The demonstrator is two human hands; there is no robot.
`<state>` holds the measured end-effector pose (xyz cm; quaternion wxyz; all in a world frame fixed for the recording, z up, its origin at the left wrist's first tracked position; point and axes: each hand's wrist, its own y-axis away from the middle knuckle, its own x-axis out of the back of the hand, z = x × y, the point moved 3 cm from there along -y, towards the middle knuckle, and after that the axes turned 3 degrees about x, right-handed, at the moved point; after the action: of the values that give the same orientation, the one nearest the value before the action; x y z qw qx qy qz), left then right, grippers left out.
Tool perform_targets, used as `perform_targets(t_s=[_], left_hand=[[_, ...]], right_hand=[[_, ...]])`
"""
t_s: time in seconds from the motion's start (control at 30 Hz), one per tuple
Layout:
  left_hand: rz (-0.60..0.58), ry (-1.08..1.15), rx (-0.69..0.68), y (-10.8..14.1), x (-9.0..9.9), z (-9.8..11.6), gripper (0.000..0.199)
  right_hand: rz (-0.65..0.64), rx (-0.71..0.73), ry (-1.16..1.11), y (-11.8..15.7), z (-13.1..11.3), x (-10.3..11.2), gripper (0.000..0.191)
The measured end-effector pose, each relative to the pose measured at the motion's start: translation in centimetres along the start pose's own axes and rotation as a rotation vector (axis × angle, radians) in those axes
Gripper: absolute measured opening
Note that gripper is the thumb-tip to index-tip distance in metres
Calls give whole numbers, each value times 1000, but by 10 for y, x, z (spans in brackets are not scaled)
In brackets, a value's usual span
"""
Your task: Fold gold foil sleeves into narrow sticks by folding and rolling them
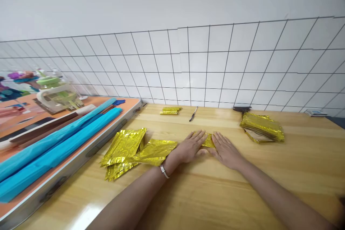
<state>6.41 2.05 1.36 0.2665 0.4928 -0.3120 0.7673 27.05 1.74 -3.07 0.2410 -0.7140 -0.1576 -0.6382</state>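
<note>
My left hand (192, 146) lies flat with its fingers stretched out on a piece of gold foil paper (208, 141) on the wooden table. From the other side my right hand (225, 149) presses flat on the same piece, fingers straight. Both hands cover much of it, and only a gold strip shows between them. By my left wrist lies a loose gold sheet (157, 151), partly over a stack of gold foil sheets (125, 145). A neater pile of folded gold foil papers (264, 126) sits to the right of my right hand.
Small gold foil rolls (169, 110) and a pen (193, 114) lie near the tiled wall. A dark object (242, 108) is behind the right pile. On the left, an orange-topped board (132, 105) carries blue paper rolls (88, 136) and a green-lidded jug (55, 93).
</note>
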Motion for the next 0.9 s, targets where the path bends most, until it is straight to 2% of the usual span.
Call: perform_targets(t_s=[0.17,0.23,0.3,0.4,0.5,0.6,0.7,0.9], left_hand=[[50,20,15,-9,-20,-2,55],[55,9,15,-8,-24,-6,55],[53,-8,22,-7,-27,-8,59],[60,-39,49,-6,-27,-8,64],[35,-121,49,-7,-26,-6,61],[-17,-239,68,-7,-26,-7,60],[-10,-279,115,-2,-27,-12,62],[42,-232,200,14,-26,-26,63]], right_hand=[[-20,-62,13,-4,-7,6,74],[11,-95,7,-14,-22,12,74],[41,-41,-27,-26,-42,15,73],[-14,-23,-116,-38,-59,11,75],[3,-65,-107,-35,-51,3,75],[-20,-51,-38,-24,-32,-3,77],[-49,-36,5,-15,-19,-3,78],[-55,-57,40,-13,-19,-2,79]])
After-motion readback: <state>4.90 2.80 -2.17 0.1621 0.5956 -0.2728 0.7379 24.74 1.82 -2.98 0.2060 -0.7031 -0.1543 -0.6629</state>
